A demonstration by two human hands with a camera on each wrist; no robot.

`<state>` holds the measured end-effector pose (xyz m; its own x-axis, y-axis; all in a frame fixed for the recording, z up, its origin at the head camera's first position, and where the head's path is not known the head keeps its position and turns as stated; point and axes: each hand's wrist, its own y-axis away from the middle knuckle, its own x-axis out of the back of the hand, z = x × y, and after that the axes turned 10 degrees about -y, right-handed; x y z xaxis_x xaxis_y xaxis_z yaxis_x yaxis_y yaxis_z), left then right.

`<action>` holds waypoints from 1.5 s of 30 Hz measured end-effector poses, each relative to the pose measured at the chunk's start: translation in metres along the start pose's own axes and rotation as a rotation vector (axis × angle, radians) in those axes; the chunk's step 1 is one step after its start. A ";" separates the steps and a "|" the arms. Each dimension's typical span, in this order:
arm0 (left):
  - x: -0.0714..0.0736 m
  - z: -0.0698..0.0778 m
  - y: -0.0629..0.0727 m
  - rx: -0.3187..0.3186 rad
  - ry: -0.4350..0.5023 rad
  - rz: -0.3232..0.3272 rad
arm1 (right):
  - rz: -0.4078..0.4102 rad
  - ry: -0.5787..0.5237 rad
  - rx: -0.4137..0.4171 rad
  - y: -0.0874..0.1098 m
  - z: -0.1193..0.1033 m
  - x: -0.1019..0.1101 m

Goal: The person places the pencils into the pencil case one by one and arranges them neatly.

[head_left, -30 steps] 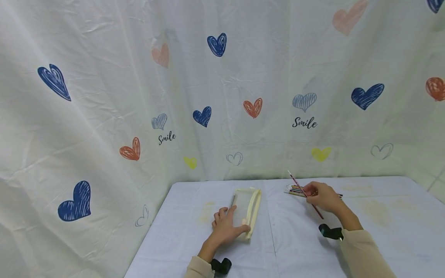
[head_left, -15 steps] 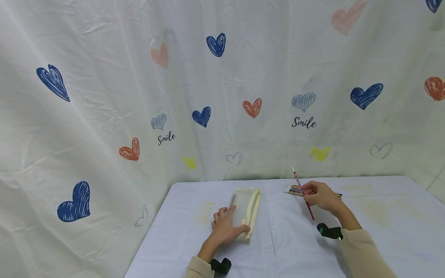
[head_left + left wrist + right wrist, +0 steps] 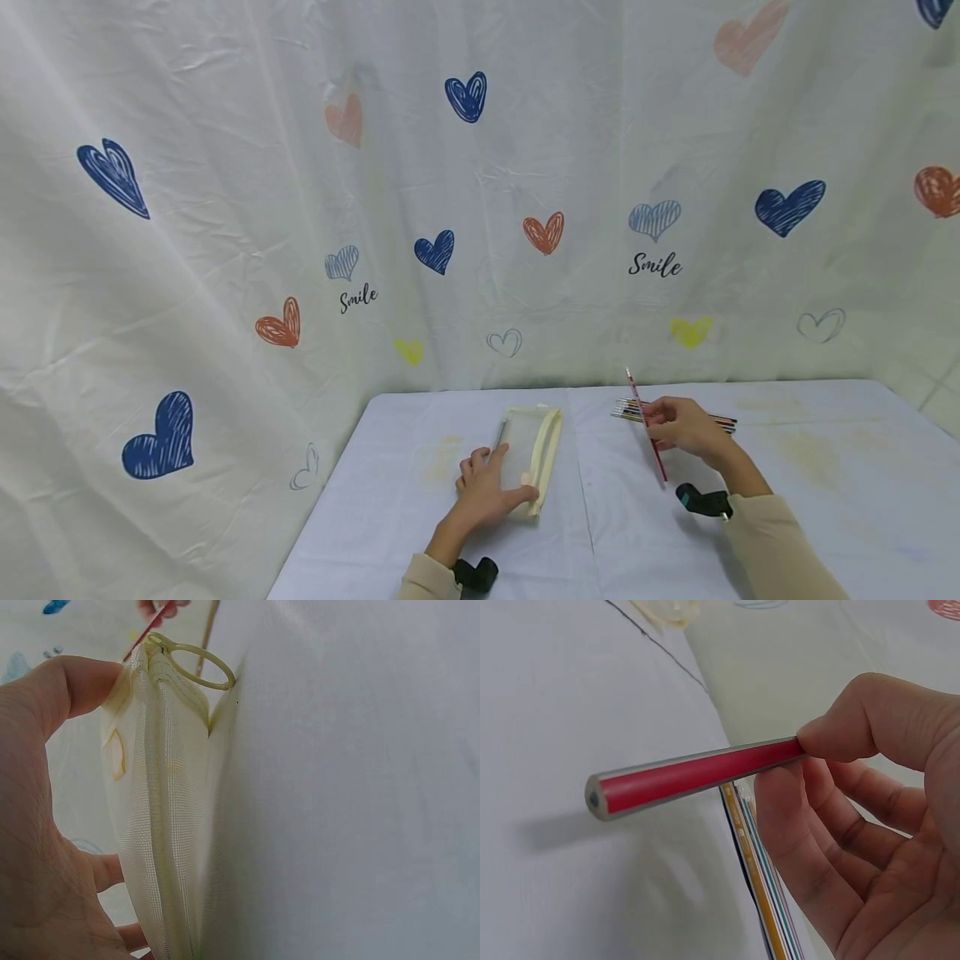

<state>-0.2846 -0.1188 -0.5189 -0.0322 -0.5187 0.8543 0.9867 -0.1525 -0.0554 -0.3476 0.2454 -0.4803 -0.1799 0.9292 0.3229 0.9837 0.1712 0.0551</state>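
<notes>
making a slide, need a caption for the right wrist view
Right hand pinching a red pencil above a table where more pencils lie.

i wear pale beige sleeves, the left sleeve (image 3: 429,581) showing just a short stretch at the near edge and the right sleeve (image 3: 783,546) a longer run, lightly creased, both ending at the wrist. next to the left cloth is a small black wrist camera (image 3: 478,576) with two rounded lobes set at an angle, and next to the right is a second black camera (image 3: 703,501), round at its left end with a dull teal patch there. my left hand (image 3: 483,492) and right hand (image 3: 681,427) are bare, the right creased at its joints.
</notes>
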 end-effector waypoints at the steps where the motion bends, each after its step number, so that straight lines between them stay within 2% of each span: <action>1: 0.000 0.000 0.000 0.001 -0.001 -0.001 | -0.002 -0.005 0.001 0.000 0.000 -0.001; 12: -0.001 -0.001 0.000 0.005 -0.012 0.007 | -0.053 -0.091 0.029 -0.001 -0.003 -0.014; 19: -0.001 -0.002 -0.001 0.005 -0.011 0.003 | -0.086 -0.146 0.005 -0.002 -0.008 -0.025; 30: -0.001 -0.001 -0.001 0.004 -0.007 -0.004 | -0.101 -0.147 0.003 -0.005 -0.011 -0.046; 39: -0.001 -0.001 0.000 0.006 -0.013 0.003 | -0.065 -0.086 -0.062 -0.006 -0.014 -0.066; 45: -0.001 -0.001 -0.001 0.005 -0.020 0.011 | -0.102 -0.108 -0.051 -0.008 -0.011 -0.076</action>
<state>-0.2852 -0.1190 -0.5205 -0.0181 -0.5038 0.8636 0.9879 -0.1422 -0.0623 -0.3415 0.1695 -0.4946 -0.2754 0.9381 0.2102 0.9588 0.2521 0.1311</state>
